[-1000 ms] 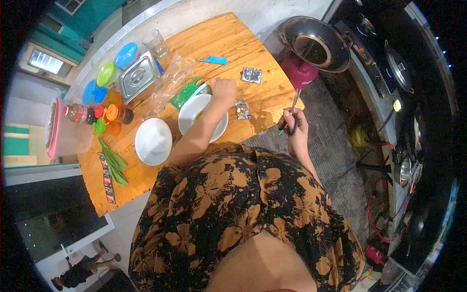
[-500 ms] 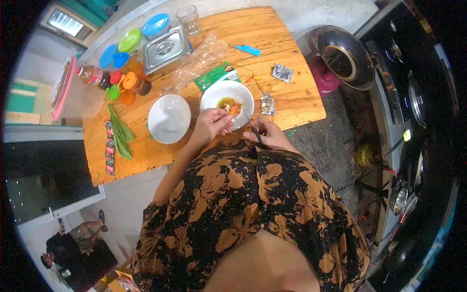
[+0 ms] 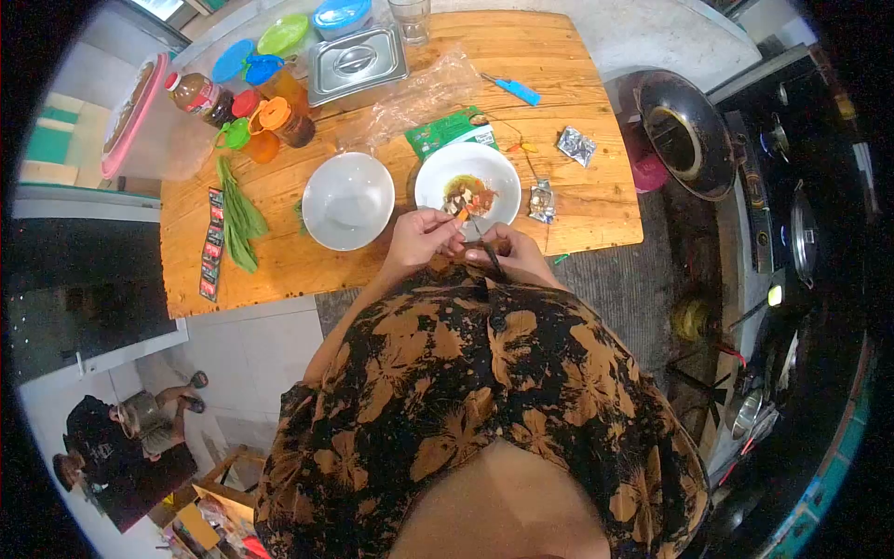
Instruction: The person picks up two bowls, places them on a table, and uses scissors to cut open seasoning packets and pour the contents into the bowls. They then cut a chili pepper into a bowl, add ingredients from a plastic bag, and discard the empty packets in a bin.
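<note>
Over the near rim of a white bowl [image 3: 503, 168], my left hand [image 3: 421, 240] pinches a small orange piece [image 3: 462, 214]. My right hand [image 3: 514, 253] is closed around dark-handled scissors [image 3: 490, 252], whose blades point toward the orange piece. Chopped bits and a yellowish-red seasoning [image 3: 468, 193] lie in that bowl. A second white bowl [image 3: 348, 201], with nothing visible in it, stands just left. Behind the food bowl lies a green packet [image 3: 453, 132]; an opened foil sachet [image 3: 541, 201] is to its right.
Leafy greens [image 3: 240, 219] and a sachet strip [image 3: 212, 247] lie at the table's left. Bottles [image 3: 287, 121], a steel lidded container [image 3: 357, 63] and a blue-handled knife [image 3: 517, 90] are farther back. A wok [image 3: 684, 135] stands right; a person [image 3: 102, 438] sits lower left.
The view has shifted, so the table's contents appear farther right and slightly higher. Both hands stay at the bowl's near rim, still holding the orange piece and the scissors.
</note>
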The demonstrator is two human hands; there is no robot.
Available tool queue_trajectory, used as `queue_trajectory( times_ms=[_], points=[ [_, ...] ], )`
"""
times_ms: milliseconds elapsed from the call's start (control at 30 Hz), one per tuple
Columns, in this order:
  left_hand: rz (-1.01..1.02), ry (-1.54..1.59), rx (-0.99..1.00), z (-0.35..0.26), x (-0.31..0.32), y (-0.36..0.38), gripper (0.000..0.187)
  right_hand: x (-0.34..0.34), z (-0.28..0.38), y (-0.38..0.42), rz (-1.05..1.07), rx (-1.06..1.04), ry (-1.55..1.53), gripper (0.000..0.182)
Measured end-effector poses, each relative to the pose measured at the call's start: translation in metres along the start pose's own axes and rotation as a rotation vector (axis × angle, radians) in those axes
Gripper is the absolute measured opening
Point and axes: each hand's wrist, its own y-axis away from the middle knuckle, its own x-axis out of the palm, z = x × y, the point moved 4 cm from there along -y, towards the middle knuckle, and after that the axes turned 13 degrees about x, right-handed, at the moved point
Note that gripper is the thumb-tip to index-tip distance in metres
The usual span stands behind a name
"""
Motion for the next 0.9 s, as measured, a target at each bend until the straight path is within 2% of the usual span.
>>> queue_trajectory(
  times_ms=[100, 167, 200, 267, 400, 467, 567, 733, 833, 900],
  points=[
    [-0.003, -0.002, -0.047, 0.003, -0.001, 0.0, 0.02, 0.003, -0.009, -0.001, 0.04, 0.076, -0.085, 0.028],
    [-0.008, -0.013, -0.07, 0.005, -0.002, -0.001, 0.02, 0.0, -0.006, 0.003, -0.03, 0.018, -0.161, 0.043],
    [-0.031, 0.023, -0.075, 0.008, -0.002, -0.001, 0.02, -0.001, -0.003, 0.006, -0.034, 0.02, -0.163, 0.043],
    [-0.049, 0.058, -0.079, 0.01, -0.002, -0.002, 0.02, 0.0, 0.002, 0.011, 0.013, 0.083, -0.143, 0.03],
    [-0.041, 0.076, -0.066, 0.008, 0.001, -0.002, 0.021, 0.004, 0.0, 0.012, 0.051, 0.101, -0.161, 0.034],
    [-0.013, 0.088, -0.068, 0.007, 0.006, -0.001, 0.021, 0.002, 0.001, 0.011, 0.026, 0.072, -0.058, 0.036],
    [0.033, -0.001, 0.004, 0.007, 0.006, 0.0, 0.021, 0.003, 0.001, 0.011, 0.033, 0.124, -0.048, 0.037],
    [0.028, 0.036, -0.041, 0.003, 0.005, -0.002, 0.021, 0.0, 0.002, 0.011, -0.061, -0.004, 0.034, 0.037],
    [0.019, 0.034, -0.019, 0.001, 0.006, -0.001, 0.022, -0.003, 0.015, 0.018, -0.035, 0.078, 0.025, 0.036],
    [-0.013, 0.052, -0.022, 0.002, 0.003, -0.002, 0.022, 0.0, 0.015, 0.022, 0.061, 0.15, -0.141, 0.037]
  ],
)
